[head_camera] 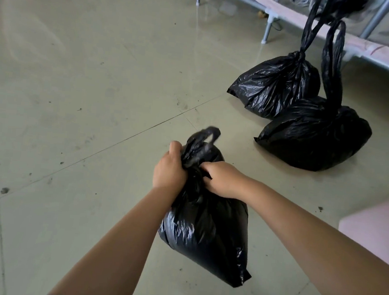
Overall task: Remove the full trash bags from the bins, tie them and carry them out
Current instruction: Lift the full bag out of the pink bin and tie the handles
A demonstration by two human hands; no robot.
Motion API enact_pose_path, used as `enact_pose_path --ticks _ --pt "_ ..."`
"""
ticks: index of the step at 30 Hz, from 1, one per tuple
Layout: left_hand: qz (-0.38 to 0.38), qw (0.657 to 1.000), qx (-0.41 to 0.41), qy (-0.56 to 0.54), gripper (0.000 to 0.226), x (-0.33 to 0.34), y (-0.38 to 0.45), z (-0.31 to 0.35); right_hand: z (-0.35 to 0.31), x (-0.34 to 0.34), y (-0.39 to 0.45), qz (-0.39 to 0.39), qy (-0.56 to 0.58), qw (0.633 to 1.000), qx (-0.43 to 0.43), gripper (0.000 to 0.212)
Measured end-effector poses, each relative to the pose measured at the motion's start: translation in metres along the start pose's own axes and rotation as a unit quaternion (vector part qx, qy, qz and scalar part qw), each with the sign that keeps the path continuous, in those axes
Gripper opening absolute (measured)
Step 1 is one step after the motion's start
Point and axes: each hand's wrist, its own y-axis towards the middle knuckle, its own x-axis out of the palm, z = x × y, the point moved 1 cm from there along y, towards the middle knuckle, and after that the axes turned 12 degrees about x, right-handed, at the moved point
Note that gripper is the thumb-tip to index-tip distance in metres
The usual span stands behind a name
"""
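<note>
Your left hand [169, 168] and right hand [221, 179] both clamp the black bag [206, 221] at its neck; fingertips buried in plastic, knot impossible to make out.

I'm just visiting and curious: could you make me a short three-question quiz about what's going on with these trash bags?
1. How many black bags are in view?
2. True or false: both hands grip the neck of the nearest bag.
3. The two far bags lie: (a) on the bed, (b) on the floor by the bed frame, (c) in a bin.

Key
1. Three: the near bag and two far bags.
2. True: the left hand and right hand both clutch its gathered top.
3. (b): on the floor beside the bed frame, touching each other.
</note>
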Motion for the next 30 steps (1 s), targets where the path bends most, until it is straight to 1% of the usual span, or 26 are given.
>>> enact_pose_path --ticks 1,2,3,4,5,6,7,9,11,12,14,18,20,23,26,28,30 --pt "-0.032 0.999 -0.023 -0.015 0.02 -0.001 0.004 0.0 0.002 0.0 0.0 -0.005 -0.001 1.0 0.0 0.023" --pt "-0.069 0.994 -0.05 -0.073 0.024 -0.003 0.006 0.0 0.004 0.001 -0.001 -0.019 -0.001 1.0 0.003 0.022" --pt "-0.104 0.978 -0.077 -0.164 0.024 -0.005 0.006 0.001 0.006 0.001 -0.002 -0.036 0.001 0.999 0.01 0.023" --pt "-0.137 0.954 -0.104 -0.247 0.013 -0.008 0.006 0.001 0.008 0.001 -0.003 -0.051 0.004 0.999 0.016 0.025" --pt "-0.159 0.933 -0.127 -0.297 0.011 -0.01 0.004 -0.001 0.01 0.002 -0.003 -0.059 0.004 0.998 0.018 0.025" --pt "-0.172 0.917 -0.154 -0.327 0.027 -0.01 0.004 -0.006 0.011 0.002 -0.003 -0.063 0.001 0.998 0.016 0.024" --pt "-0.182 0.9 -0.182 -0.352 0.035 -0.011 0.002 -0.009 0.011 0.003 -0.003 -0.064 -0.005 0.998 0.016 0.023" --pt "-0.186 0.871 -0.229 -0.394 0.037 -0.01 0.002 -0.014 0.011 0.002 -0.003 -0.065 -0.014 0.998 0.021 0.024" --pt "-0.169 0.853 -0.258 -0.421 0.037 -0.01 0.002 -0.012 0.01 0.0 -0.002 -0.062 -0.02 0.998 0.023 0.023" --pt "-0.151 0.847 -0.273 -0.431 0.037 -0.01 0.002 -0.01 0.009 0.0 -0.002 -0.056 -0.024 0.998 0.021 0.021" --pt "-0.09 0.835 -0.301 -0.452 0.037 -0.006 0.002 -0.007 0.008 0.0 -0.001 -0.044 -0.028 0.999 0.015 0.016" --pt "0.079 0.848 -0.312 -0.421 0.032 0.01 0.001 -0.002 0.002 0.001 0.0 -0.023 -0.031 0.999 0.006 0.015" --pt "0.141 0.852 -0.319 -0.389 0.027 0.015 -0.002 -0.001 -0.002 0.004 -0.002 -0.013 -0.033 0.999 -0.008 0.01" --pt "0.207 0.865 -0.296 -0.349 0.022 0.018 -0.004 -0.002 -0.008 0.009 -0.004 0.006 -0.024 0.999 -0.022 0.012" --pt "0.238 0.879 -0.254 -0.325 0.037 0.017 -0.003 -0.001 -0.01 0.013 -0.003 0.012 -0.018 0.999 -0.025 0.016" --pt "0.227 0.901 -0.222 -0.296 0.04 0.016 -0.004 -0.001 -0.009 0.014 -0.004 0.009 -0.017 1.0 -0.023 0.017" --pt "0.195 0.919 -0.202 -0.277 0.039 0.013 -0.005 -0.002 -0.005 0.014 -0.005 -0.001 -0.009 1.0 -0.015 0.017"
